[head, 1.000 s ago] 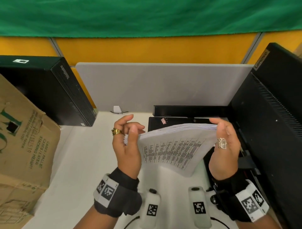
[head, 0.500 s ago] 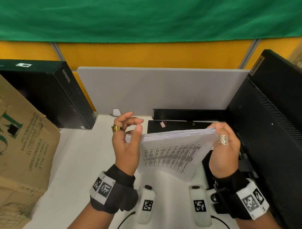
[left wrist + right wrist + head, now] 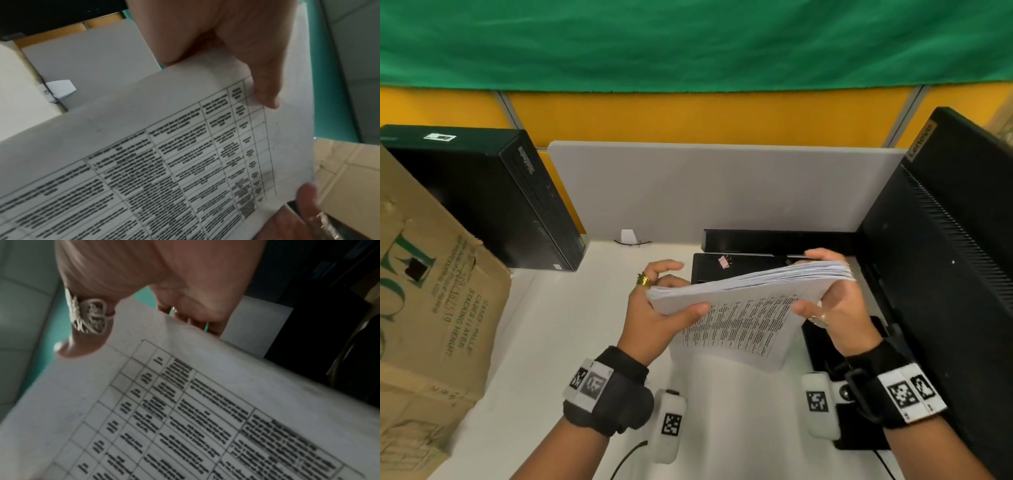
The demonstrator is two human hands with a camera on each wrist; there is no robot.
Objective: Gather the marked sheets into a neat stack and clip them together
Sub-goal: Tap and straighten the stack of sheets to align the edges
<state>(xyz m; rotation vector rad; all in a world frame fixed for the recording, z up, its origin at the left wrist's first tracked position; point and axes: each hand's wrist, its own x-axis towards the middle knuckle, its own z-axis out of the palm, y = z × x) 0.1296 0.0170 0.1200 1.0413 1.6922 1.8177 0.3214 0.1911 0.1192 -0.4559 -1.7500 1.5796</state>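
A thick stack of white printed sheets (image 3: 750, 291), ruled with tables of black text, is held in the air above the white desk surface (image 3: 558, 329), in front of the grey partition panel (image 3: 722, 192). The left hand (image 3: 654, 315) is seen gripping the stack's left end, its thumb laid over the printed face and its fingers curled behind. The right hand (image 3: 835, 308) is seen gripping the right end, thumb on the printed face and fingers wrapped over the far edge. In both wrist views the printed face and the pressing thumbs are confirmed.

The step in hand is judged to be the squaring of the stack: the sheet edges at the right end are fanned and not yet flush. No clip has been applied. A small pink binder clip (image 3: 723, 262) is observed lying on the black flat device (image 3: 743, 269) beyond the stack, well apart from both hands.

For the next move, the edges would need to be tapped level, one hand freed while the other keeps the sheets pinched, and the clip fetched.

Against the earlier frames, the stack is found tilted the other way, its right end now raised and left end lowered; the left thumb, formerly upright beside the edge, is now laid across the face.
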